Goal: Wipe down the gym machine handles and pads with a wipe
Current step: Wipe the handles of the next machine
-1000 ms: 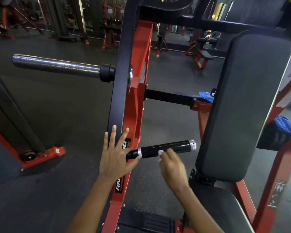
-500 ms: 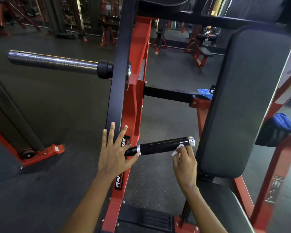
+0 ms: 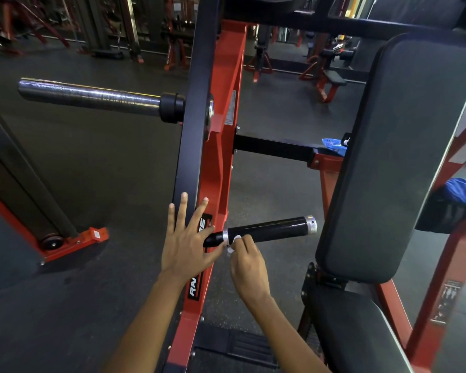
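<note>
My left hand, fingers straight and spread, presses flat on the red-and-black steel lever arm, which I judge steadies it. My right hand has its fingers pinched on a small white wipe at the inner end of the glossy black cylindrical handle. No containers visible.

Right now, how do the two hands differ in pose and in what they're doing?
The left hand lies flat, fingers spread, against the red frame; the right hand is curled, pinching a white wipe. The left holds nothing; the right presses the wipe on the black handle near its inner end. Both are bare.
</note>
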{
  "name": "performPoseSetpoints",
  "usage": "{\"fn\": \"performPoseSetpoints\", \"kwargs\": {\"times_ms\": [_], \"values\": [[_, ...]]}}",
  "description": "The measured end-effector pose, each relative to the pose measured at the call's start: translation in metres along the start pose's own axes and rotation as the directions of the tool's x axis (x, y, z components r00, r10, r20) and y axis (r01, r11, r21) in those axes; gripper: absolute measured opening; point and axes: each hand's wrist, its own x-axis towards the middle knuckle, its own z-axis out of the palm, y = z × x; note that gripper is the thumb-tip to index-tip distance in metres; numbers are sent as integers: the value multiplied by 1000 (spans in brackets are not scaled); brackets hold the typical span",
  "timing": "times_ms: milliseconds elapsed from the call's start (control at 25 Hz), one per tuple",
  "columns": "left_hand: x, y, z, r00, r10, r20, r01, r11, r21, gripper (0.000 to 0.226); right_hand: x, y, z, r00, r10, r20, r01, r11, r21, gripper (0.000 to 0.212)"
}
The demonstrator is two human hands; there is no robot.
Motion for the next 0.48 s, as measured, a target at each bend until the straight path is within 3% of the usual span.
{"fn": "performPoseSetpoints", "kwargs": {"times_ms": [80, 120, 160, 200, 240, 280, 320, 360, 480], "values": [[0, -1, 1, 999, 35, 5, -35, 999, -9, 52, -6, 6, -7, 993, 119, 20, -121, 985, 121, 15], [-1, -2, 3, 997, 79, 16, -79, 997, 5, 55, -11, 9, -14, 960, 281, 3, -275, 935, 226, 15], [-2, -2, 4, 991, 129, 34, -130, 991, 23, 56, -16, 14, -22, 858, 513, -11, -471, 796, 379, 14], [-3, -2, 6, 985, 168, 49, -170, 985, 34, 54, -18, 24, -30, 677, 736, 9, -604, 548, 578, 12], [-3, -1, 6, 980, 188, 57, -190, 981, 31, 52, -18, 35, -39, 472, 877, 95, -581, 228, 781, 14], [-3, -1, 7, 979, 195, 55, -196, 980, 21, 50, -15, 50, -48, 318, 925, 210, -434, -55, 899, 18], [-2, -1, 7, 979, 196, 52, -197, 980, 15, 48, -11, 64, -55, 243, 916, 320, -286, -248, 926, 21], [-2, -1, 7, 979, 197, 49, -198, 980, 16, 47, -5, 76, -60, 226, 893, 389, -219, -343, 914, 19], [-2, -2, 7, 979, 198, 43, -199, 980, 15, 46, 12, 80, -59, 334, 789, 515, -239, -458, 856, 25]]}}
